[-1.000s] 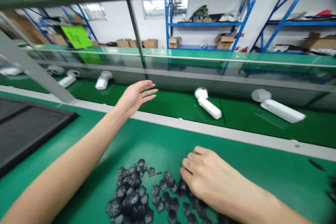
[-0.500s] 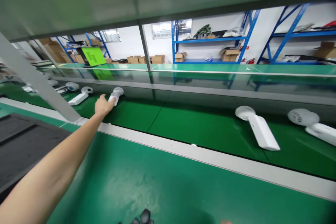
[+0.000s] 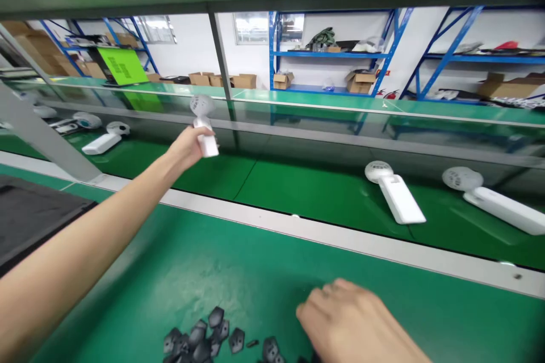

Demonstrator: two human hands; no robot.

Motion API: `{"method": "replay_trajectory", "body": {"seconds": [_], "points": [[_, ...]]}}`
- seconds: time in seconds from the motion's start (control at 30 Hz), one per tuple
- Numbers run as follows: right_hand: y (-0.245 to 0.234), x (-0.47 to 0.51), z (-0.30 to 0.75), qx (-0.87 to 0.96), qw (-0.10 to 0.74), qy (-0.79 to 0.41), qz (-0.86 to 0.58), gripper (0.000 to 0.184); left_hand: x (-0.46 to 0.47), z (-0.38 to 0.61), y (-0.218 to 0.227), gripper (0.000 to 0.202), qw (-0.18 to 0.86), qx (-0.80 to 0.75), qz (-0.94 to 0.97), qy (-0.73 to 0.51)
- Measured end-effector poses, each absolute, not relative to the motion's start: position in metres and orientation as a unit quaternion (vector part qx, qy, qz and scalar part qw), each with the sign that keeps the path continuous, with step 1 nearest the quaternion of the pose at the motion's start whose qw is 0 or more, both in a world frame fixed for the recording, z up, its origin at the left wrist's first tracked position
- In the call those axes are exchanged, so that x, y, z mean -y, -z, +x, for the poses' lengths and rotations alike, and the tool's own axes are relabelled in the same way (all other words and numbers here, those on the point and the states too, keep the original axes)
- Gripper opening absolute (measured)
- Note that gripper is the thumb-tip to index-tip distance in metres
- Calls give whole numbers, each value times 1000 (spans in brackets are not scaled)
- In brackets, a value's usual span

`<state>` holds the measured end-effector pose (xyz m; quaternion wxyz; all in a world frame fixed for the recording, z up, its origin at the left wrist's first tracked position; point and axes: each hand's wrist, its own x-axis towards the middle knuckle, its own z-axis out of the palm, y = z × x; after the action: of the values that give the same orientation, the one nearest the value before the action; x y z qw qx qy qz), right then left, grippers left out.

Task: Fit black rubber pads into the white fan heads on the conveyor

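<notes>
Blue steel shelving (image 3: 327, 54) stands along the far white wall, with cardboard boxes (image 3: 223, 80) near its foot and a bright green board (image 3: 122, 65) farther left. Closer in, a green tabletop (image 3: 213, 261) fills the lower part of the view, edged by a pale grey rail (image 3: 272, 221). Beyond the rail runs a green conveyor belt (image 3: 306, 187). A grey strut (image 3: 38, 136) slants down at the left, above a black mat (image 3: 25, 210) lying on the tabletop.

Three white handheld units lie on the belt, each a long flat handle with a round vented head: one at the left (image 3: 102, 143) and two at the right (image 3: 400, 198) (image 3: 498, 207). A fourth white unit (image 3: 206, 144) is off the belt, its head upright and tilted slightly. The left hand (image 3: 187, 147) holds it above the belt, the grip closed around its handle just below the head.

The right hand (image 3: 344, 323) sits low over the tabletop at the bottom edge of the view, fingers curled downward. Whether its grip holds anything cannot be told. Just beside it, to the left, lies a loose pile of dark five-sided pieces (image 3: 196, 337), cut off by the frame.
</notes>
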<state>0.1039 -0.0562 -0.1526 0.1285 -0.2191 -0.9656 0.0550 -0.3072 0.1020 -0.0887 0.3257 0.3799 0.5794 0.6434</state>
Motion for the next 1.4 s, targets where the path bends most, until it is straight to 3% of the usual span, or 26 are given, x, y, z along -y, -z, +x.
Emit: {"method": "replay_trajectory", "body": {"seconds": [0.1, 0.2, 0.37, 0.43, 0.57, 0.63, 0.73, 0.83, 0.93, 1.03, 1.17, 1.27, 1.4], "points": [[134, 33, 107, 931, 73, -152, -323, 22, -83, -243, 66, 26, 370, -512, 392, -669], [123, 22, 110, 902, 44, -199, -380, 26, -54, -178, 54, 45, 432, -436, 418, -670], [115, 17, 115, 892, 48, -219, -392, 24, -4, -101, 73, 56, 488, -423, 464, -606], [105, 12, 121, 871, 103, -265, -400, 24, 10, -88, 84, 57, 504, -430, 460, -591], [81, 2, 131, 739, 353, -423, -388, 11, 23, -84, 89, 54, 505, -432, 477, -575], [75, 1, 129, 663, 454, -483, -349, 13, 25, -88, 85, 53, 491, -442, 511, -550], [78, 6, 120, 597, 519, -533, -300, 13, 27, -97, 78, 53, 456, -470, 556, -512], [86, 13, 116, 614, 574, -468, -273, 8, 31, -102, 78, 52, 411, -485, 584, -505], [86, 18, 125, 736, 603, -238, -197, 11, 35, -101, 83, 50, 391, -482, 601, -504], [79, 21, 141, 829, 553, -24, -86, 14, 39, -97, 86, 47, 379, -474, 612, -507], [72, 22, 150, 865, 487, 111, -42, 19, 45, -94, 87, 41, 355, -456, 627, -523], [77, 24, 141, 841, 524, 117, -65, 20, 49, -92, 89, 38, 343, -446, 631, -534], [90, 29, 118, 770, 591, -167, -170, 13, 53, -86, 90, 32, 313, -444, 639, -545]]}}
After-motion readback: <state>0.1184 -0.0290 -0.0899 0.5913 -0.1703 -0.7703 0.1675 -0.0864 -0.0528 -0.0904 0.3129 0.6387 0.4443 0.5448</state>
